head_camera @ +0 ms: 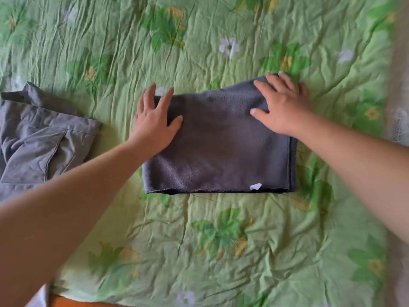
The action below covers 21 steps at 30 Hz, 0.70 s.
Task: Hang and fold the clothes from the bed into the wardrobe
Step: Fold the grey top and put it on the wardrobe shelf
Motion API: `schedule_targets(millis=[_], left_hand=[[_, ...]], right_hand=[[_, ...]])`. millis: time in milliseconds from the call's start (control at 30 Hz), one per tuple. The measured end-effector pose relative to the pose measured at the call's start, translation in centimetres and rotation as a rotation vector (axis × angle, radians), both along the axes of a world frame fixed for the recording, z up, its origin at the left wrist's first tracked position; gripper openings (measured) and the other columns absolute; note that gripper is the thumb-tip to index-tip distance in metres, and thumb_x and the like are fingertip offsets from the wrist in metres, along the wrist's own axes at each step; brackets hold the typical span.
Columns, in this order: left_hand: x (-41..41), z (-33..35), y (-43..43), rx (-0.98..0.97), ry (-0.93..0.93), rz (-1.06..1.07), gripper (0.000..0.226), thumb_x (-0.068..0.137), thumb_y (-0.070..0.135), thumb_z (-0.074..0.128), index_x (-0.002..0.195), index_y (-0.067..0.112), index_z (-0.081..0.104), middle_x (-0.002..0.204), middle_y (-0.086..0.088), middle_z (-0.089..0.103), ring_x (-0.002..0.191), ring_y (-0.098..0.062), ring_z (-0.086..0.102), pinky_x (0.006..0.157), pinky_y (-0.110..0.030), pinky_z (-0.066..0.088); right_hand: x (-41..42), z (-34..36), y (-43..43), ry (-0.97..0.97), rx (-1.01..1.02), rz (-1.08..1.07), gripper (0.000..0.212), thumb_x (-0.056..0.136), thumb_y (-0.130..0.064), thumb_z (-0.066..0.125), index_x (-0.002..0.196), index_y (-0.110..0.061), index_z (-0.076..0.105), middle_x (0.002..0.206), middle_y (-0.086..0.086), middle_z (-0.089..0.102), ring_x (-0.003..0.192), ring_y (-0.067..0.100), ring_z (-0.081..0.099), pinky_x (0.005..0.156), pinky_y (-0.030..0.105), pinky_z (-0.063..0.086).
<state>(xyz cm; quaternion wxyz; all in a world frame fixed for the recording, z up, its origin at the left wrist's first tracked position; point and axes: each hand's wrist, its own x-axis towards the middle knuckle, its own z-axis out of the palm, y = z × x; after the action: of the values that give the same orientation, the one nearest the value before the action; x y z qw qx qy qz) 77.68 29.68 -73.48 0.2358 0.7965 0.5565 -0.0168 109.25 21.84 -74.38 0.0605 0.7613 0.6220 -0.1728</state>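
Both hands lie flat with fingers straight and spread, gripping nothing. The left hand [155, 120] presses on the far left corner of the folded dark grey cloth [221, 149], its fingertips reaching just past the far edge onto the bedding. The right hand [285, 105] presses on the far right corner, covering it. Both bare forearms come in from the near side.

The cloth sits about mid-bed, a fleecy rectangle folded into several layers. Its long axis runs left to right, and the far edge climbs slightly towards the right. The stacked layer edges show along the right side, and a stitched hem runs along the near edge. A small white tag [255, 186] pokes out near the near right corner. What sort of garment it is, I cannot tell from the fold.

Well apart to the left lie grey trousers [42, 138], crumpled, with a pocket showing, cut off by the picture's left edge. Everything rests on a wrinkled green flowered bedspread [221, 240]. Some pale fabric [401, 125] along the right edge is too blurred to identify, and so is an orange strip [77, 303] at the bottom.
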Motion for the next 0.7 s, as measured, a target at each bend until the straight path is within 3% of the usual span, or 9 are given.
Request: schedule_targets(millis=[67,167,267,333,400,500,600,700], left_hand=[[-0.2,-1.3,0.7,0.02,0.135,-0.116,0.071,0.1,0.057,0.037,0.159,0.04,0.002,0.169,-0.004,-0.01,0.154,-0.027,-0.012,0.122,-0.051,0.007],[-0.9,-2.7,0.6,0.043,0.191,-0.207,0.069,0.1,0.064,0.023,0.157,0.043,-0.009,0.168,-0.003,-0.015,0.154,-0.027,-0.016,0.124,-0.049,0.002],[-1.2,-3.5,0.9,0.016,0.205,-0.185,0.069,0.099,0.067,0.02,0.155,0.045,-0.013,0.168,-0.003,-0.015,0.154,-0.026,-0.015,0.125,-0.047,-0.001],[-0.9,-3.2,1.0,0.003,0.211,-0.177,0.07,0.098,0.067,0.024,0.156,0.045,-0.01,0.168,-0.004,-0.011,0.155,-0.027,-0.01,0.125,-0.048,0.002],[-0.5,-2.4,1.1,-0.002,0.189,-0.155,0.073,0.096,0.066,0.035,0.157,0.042,0.003,0.165,-0.007,0.007,0.152,-0.031,0.007,0.122,-0.052,0.014],[-0.6,-0.7,2.3,-0.053,0.046,-0.01,0.071,0.088,0.054,0.064,0.148,0.028,0.038,0.143,-0.012,0.039,0.129,-0.034,0.04,0.105,-0.049,0.038],[-1.3,0.6,3.6,-0.181,-0.114,0.157,0.043,0.084,0.032,0.075,0.122,0.019,0.061,0.116,-0.01,0.057,0.101,-0.027,0.056,0.083,-0.032,0.043],[-1.9,1.9,3.3,-0.339,-0.209,0.282,0.027,0.085,0.017,0.074,0.108,0.021,0.06,0.092,-0.007,0.059,0.087,-0.03,0.058,0.075,-0.039,0.051]], right_hand=[[-0.2,-1.1,0.2,-0.022,-0.074,0.028,0.088,0.086,-0.081,0.034,0.158,-0.037,0.009,0.169,0.0,-0.002,0.156,0.025,-0.006,0.119,0.065,0.004],[-0.4,-2.3,-1.1,-0.046,-0.086,0.026,0.092,0.083,-0.088,0.012,0.159,-0.038,-0.004,0.169,-0.002,-0.015,0.155,0.023,-0.014,0.12,0.064,0.001],[-0.5,-2.8,-0.9,-0.047,-0.121,-0.016,0.093,0.08,-0.09,0.006,0.158,-0.04,-0.007,0.168,-0.003,-0.018,0.154,0.021,-0.017,0.121,0.062,-0.002],[-0.9,-2.4,-0.5,-0.043,-0.125,-0.027,0.093,0.082,-0.089,0.016,0.158,-0.039,-0.001,0.169,-0.002,-0.012,0.155,0.022,-0.01,0.12,0.062,0.005],[-1.1,-1.5,-0.8,-0.007,-0.045,-0.055,0.09,0.084,-0.083,0.038,0.156,-0.031,0.021,0.166,0.004,0.012,0.152,0.028,0.013,0.115,0.059,0.024],[-0.4,0.2,-1.3,0.076,0.097,-0.078,0.072,0.08,-0.062,0.068,0.133,-0.016,0.052,0.136,0.013,0.046,0.127,0.036,0.04,0.102,0.051,0.043],[-0.1,1.6,-1.0,0.115,0.022,-0.228,0.051,0.075,-0.043,0.082,0.115,-0.021,0.059,0.122,0.016,0.045,0.113,0.038,0.046,0.102,0.039,0.038],[-0.3,3.0,-0.9,0.277,-0.125,-0.54,0.043,0.076,-0.027,0.082,0.108,-0.027,0.054,0.121,0.013,0.046,0.094,0.03,0.057,0.081,0.035,0.051]])
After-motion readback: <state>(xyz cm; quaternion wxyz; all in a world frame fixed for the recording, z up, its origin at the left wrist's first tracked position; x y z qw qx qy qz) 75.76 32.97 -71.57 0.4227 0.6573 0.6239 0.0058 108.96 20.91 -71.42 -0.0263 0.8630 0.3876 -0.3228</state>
